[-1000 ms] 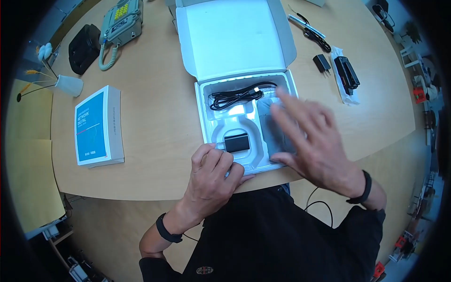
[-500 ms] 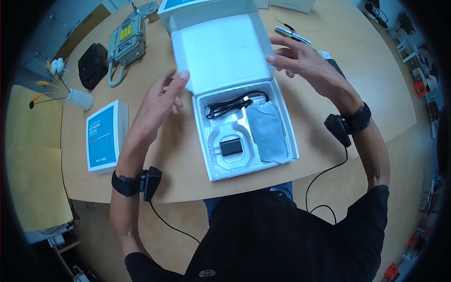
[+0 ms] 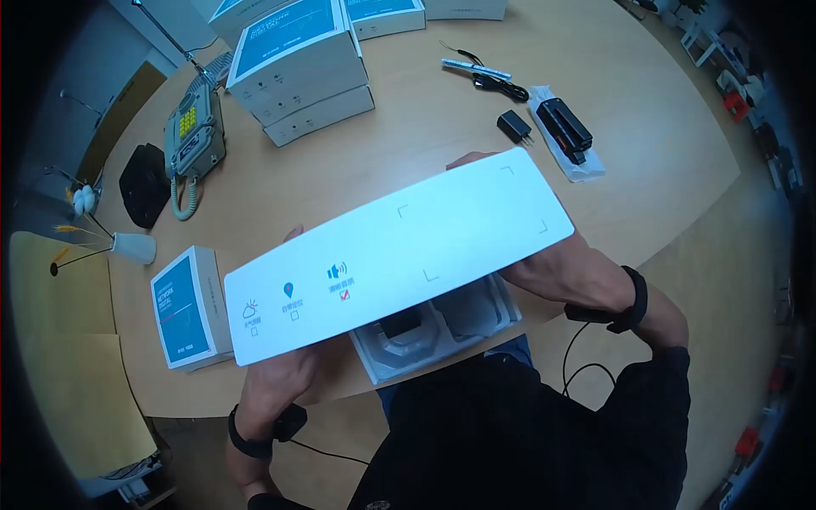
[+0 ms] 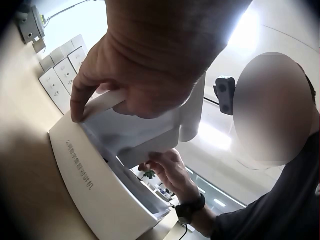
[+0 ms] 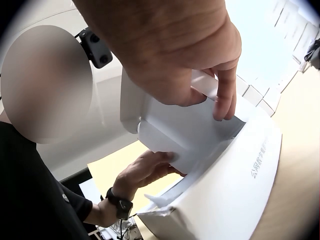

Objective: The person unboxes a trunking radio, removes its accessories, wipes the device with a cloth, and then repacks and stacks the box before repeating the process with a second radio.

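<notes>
An open white cardboard box (image 3: 395, 371) lies at the table's near edge. Its lid (image 3: 399, 255) is partly folded over, and one white panel with printed icons and a red tick faces up. Under that panel a black block (image 3: 399, 323) in the moulded tray and a wrapped flat item (image 3: 472, 313) show in part. My left hand (image 4: 140, 75) grips a side flap of the lid between thumb and fingers; the panel covers most of this hand in the head view. Across from it my right hand (image 5: 185, 55) pinches the opposite flap.
Several stacked boxes (image 3: 297, 64) stand at the back. One blue-topped box (image 3: 178, 310) is at the left, near a white vase (image 3: 134, 247) and a telephone (image 3: 195, 127). A charger plug (image 3: 514, 127), coiled cable (image 3: 501, 87) and black device on a white wrapper (image 3: 565, 129) lie right.
Both hands went from the tray to the lid's sides. The lid, upright and spread back before, has come forward over the box. The view has shifted, showing the stacked boxes behind.
</notes>
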Demonstrator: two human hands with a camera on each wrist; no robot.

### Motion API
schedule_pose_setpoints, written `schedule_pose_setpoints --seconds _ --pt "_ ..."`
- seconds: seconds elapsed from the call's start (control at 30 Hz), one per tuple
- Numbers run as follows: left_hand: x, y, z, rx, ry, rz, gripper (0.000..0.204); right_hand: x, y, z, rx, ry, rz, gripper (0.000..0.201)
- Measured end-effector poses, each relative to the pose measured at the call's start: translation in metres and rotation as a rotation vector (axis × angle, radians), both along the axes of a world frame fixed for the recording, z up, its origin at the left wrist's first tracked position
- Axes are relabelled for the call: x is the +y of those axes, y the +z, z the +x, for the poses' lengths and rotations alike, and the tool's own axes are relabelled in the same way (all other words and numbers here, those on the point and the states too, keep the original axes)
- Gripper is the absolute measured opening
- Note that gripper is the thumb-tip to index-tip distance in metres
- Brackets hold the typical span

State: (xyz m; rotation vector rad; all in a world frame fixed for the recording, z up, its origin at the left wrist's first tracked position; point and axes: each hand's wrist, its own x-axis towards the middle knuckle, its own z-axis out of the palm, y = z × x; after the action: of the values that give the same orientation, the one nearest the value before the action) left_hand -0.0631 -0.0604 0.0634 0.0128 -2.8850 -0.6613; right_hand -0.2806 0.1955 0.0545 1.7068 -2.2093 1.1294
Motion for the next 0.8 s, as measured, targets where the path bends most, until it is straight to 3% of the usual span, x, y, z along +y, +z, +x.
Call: schedule_pose_setpoints --seconds 0.03,0.1,0.13,0.2,0.23,0.3,0.33,0.37,0.47,0.53,0.57,0.67,0.8 --pt "-0.001 0.001 0.000 0.002 0.000 0.004 0.026 0.000 -0.001 0.000 0.002 0.000 0.004 0.038" --pt "-0.007 0.002 -0.001 -0.009 -0.043 0.091 0.029 0.001 -0.005 0.000 -0.284 0.006 0.192 0.052" --pt "-0.009 0.005 -0.003 -0.004 -0.054 0.090 0.029 0.001 -0.009 0.002 -0.319 0.025 0.123 0.062" --pt "-0.012 0.008 -0.006 -0.178 0.094 0.383 0.060 0.001 -0.012 0.002 -0.363 0.041 0.134 0.068" --pt "-0.014 0.000 -0.007 -0.112 0.092 0.573 0.062 0.000 -0.011 0.000 -0.357 0.029 0.133 0.068" --pt "-0.017 -0.002 -0.023 -0.032 -0.016 0.478 0.062 -0.002 -0.012 0.000 -0.190 0.020 0.036 0.041" --pt "-0.018 -0.002 -0.027 0.042 -0.102 0.383 0.063 0.000 -0.012 -0.002 -0.201 0.028 0.040 0.041" --pt "-0.018 0.001 -0.028 0.032 -0.077 0.384 0.063 0.002 -0.011 -0.008 -0.236 0.062 0.069 0.041" --pt "-0.029 0.008 -0.021 -0.256 0.040 0.325 0.065 0.002 -0.005 -0.008 -0.270 0.137 0.125 0.045" --pt "-0.038 0.011 -0.021 -0.563 -0.010 -0.198 0.066 0.003 -0.008 -0.009 -0.220 0.021 0.242 0.048" --pt "-0.036 0.014 -0.021 -0.571 0.013 -0.202 0.066 0.000 -0.010 -0.006 -0.223 0.044 0.234 0.048" --pt "-0.022 0.010 -0.033 -0.076 -0.083 0.503 0.062 -0.002 -0.025 -0.006 -0.370 0.018 0.121 0.055" --pt "-0.017 0.003 -0.038 -0.169 -0.119 0.324 0.075 0.007 -0.040 -0.005 -0.088 0.021 0.149 0.064"
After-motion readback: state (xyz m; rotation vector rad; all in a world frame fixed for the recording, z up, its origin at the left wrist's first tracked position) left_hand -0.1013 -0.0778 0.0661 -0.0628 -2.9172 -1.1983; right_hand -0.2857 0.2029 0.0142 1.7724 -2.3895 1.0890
